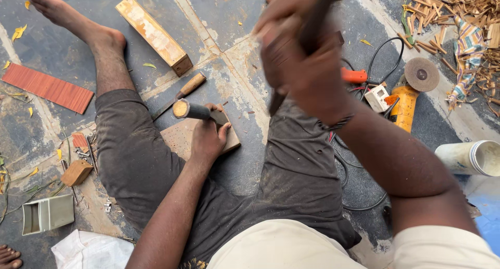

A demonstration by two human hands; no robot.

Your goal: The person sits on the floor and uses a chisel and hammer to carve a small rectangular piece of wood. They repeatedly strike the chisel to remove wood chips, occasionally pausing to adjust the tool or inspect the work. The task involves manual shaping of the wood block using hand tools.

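The left hand (207,138) grips a chisel (190,110) upright on a wooden block (179,138) (flat on the floor); the right hand (302,55) clutches a raised, blurred mallet (312,24).

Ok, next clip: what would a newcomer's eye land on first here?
First, the right hand, raised and blurred in the centre, gripping a dark mallet. Below it the left hand holds a chisel against a small wooden board lying between the person's legs on the floor. To the right lies an orange angle grinder with its cable, and wood scraps pile up in the top right corner.
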